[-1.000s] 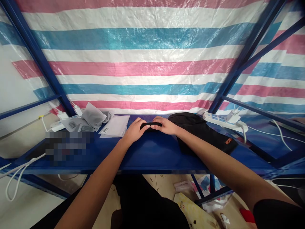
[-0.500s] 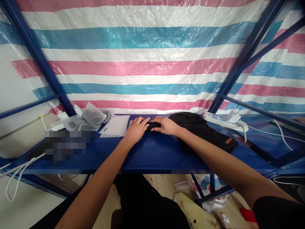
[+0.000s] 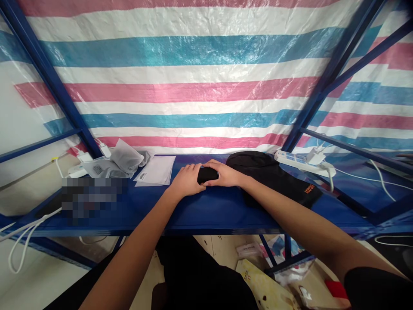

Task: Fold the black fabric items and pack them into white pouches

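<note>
A small black bundle, with a soft, rounded look, sits low over the blue shelf between both hands. My left hand wraps round its left end, fingers on the far side and thumb at the near edge. From the other end my right hand grips it, its fingertips and thumb curving toward the left hand. What exactly the bundle is cannot be made out. Just right of my right hand lies a black cloth item with orange lettering, partly under my forearm. White plastic mailers lie flat left of my left hand.
The blue metal shelf carries everything, with posts at both sides. A white power strip with plugs and cables is at the right. Crumpled grey bags sit at the left beside a pixelated patch. A yellow box lies on the floor.
Both hands have turned from lying over the bundle to gripping its ends from the sides. More of the bundle shows, and it looks shorter and thicker between the hands.
</note>
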Tool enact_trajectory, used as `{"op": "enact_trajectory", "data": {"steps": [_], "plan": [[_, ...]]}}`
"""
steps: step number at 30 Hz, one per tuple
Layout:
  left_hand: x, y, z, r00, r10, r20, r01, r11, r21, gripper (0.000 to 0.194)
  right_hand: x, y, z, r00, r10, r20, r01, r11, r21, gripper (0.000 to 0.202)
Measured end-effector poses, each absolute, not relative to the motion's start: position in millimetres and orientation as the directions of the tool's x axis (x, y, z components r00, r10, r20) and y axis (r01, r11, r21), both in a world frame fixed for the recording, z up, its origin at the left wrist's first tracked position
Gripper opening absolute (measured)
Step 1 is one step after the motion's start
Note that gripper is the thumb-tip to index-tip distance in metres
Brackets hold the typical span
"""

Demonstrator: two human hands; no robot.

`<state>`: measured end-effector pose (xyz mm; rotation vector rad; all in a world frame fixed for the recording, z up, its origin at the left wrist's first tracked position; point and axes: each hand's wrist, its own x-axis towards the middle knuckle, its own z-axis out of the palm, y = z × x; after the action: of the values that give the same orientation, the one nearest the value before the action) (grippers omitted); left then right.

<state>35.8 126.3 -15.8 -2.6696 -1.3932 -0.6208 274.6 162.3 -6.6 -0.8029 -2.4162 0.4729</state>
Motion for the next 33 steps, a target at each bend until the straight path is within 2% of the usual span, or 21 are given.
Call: {"op": "enact_trajectory", "data": {"steps": [2,7,13,16,22,25,27,30,33], "plan": [[34,130,-15,0.503,0.788,0.356,0.786,-0.588,0.192,0.061,275,159,-3,-0.652,0.651,0.389,0.417,0.736,-0.533,0.074],[27,137,-15,0.441,0.833,0.335,0.792,-0.537,0.292,0.073,271,155,2,-0.576,0.734,0.359,0.348,0.619,-0.704,0.059],[17,135,-17,0.441,0.813,0.381,0.768,-0.561,0.309,0.084,260,148,0,-0.601,0.614,0.511,0.212,0.739,-0.639,0.056],[13,137,-18,0.448,0.790,0.418,0.740,-0.590,0.322,0.087,258,149,2,-0.585,0.633,0.507,0.182,0.712,-0.678,0.051],[11,141,-12,0.360,0.793,0.492,0.832,-0.511,0.215,0.059,264,157,7,-0.460,0.797,0.392,0.167,0.511,-0.843,0.058],[4,142,-9,0.272,0.769,0.579,0.885,-0.435,0.163,0.056,267,159,8,-0.395,0.840,0.373,0.133,0.454,-0.881,0.062],[-6,145,-11,0.154,0.774,0.614,0.938,-0.309,0.154,0.056,270,161,8,-0.312,0.866,0.392,0.145,0.451,-0.881,0.062],[-27,153,-19,-0.065,0.820,0.568,0.980,-0.054,0.191,0.049,276,167,5,-0.177,0.898,0.402,0.160,0.429,-0.889,0.063],[-45,161,-25,-0.129,0.877,0.462,0.982,0.049,0.182,0.031,282,175,0,-0.115,0.915,0.387,0.168,0.402,-0.900,0.065]]}}
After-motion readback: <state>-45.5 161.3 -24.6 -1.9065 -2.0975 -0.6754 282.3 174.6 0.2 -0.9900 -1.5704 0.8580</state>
